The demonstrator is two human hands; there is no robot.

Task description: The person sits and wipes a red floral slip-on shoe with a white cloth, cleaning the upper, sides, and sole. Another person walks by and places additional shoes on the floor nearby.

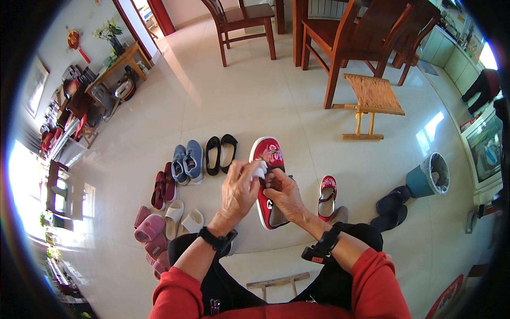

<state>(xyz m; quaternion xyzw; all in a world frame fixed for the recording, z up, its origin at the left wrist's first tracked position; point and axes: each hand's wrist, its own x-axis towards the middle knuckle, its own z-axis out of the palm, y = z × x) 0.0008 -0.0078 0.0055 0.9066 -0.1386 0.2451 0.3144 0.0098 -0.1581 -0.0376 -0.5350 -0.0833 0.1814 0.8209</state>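
Note:
A red cloth shoe with an embroidered flower toe and white sole is held up in front of me, its toe pointing away. My left hand pinches a crumpled white tissue or cloth at the shoe's upper, near the strap. On the right side of the same shoe, my right hand has thumb and fingers closed at its dark strap. The matching red embroidered shoe lies on the floor to the right. Just what the right fingertips grip is partly hidden.
Blue sneakers, black flats, dark red shoes, white slippers and pink slippers lie at left. Dark slippers and a lined blue bin are at right. A woven folding stool stands before wooden chairs.

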